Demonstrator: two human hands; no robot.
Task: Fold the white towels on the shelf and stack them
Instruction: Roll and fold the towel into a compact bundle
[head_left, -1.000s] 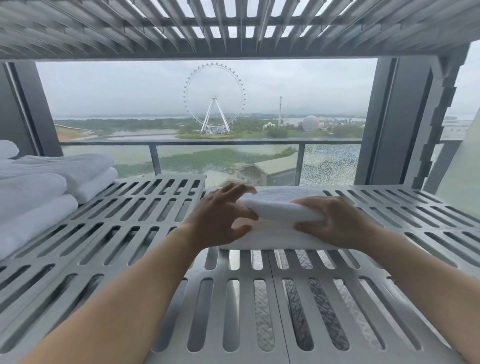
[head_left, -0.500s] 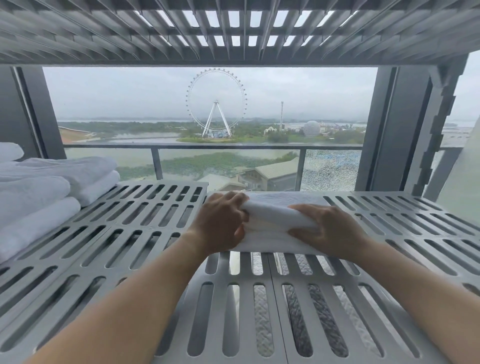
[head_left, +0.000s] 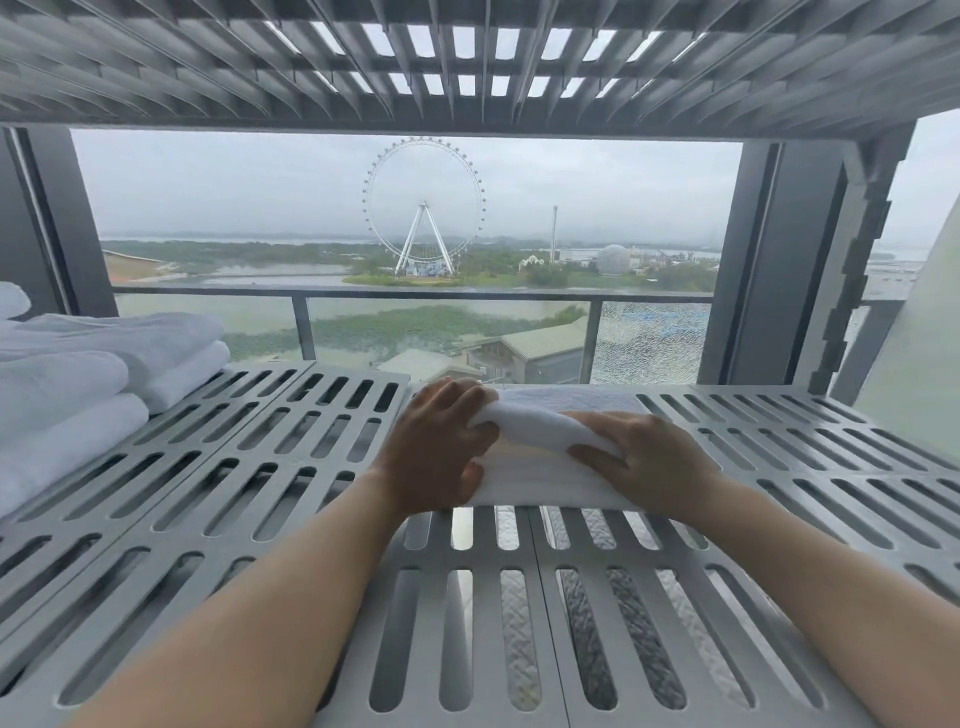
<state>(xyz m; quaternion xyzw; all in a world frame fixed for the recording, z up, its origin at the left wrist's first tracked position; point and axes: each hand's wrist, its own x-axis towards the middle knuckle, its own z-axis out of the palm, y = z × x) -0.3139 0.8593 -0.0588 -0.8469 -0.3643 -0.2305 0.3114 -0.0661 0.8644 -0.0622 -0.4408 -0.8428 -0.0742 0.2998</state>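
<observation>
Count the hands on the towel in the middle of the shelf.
2. The left hand grips the towel at its left end; the right hand holds its right side. Neither is hidden.

Towel (head_left: 545, 470) lies on shelf (head_left: 260, 493) at centre, left hand (head_left: 436, 452) on its left end, right hand (head_left: 649, 462) on its right end. Stack (head_left: 78, 395) sits on shelf at far left, well apart from towel. Window (head_left: 260, 197) behind, upper shelf (head_left: 467, 62) overhead.

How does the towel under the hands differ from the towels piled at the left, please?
The centre towel is one piece, gripped by the left hand and right hand; the left towels are several, piled and untouched. The centre towel is mid-fold; the left towels lie folded. All are white.
</observation>
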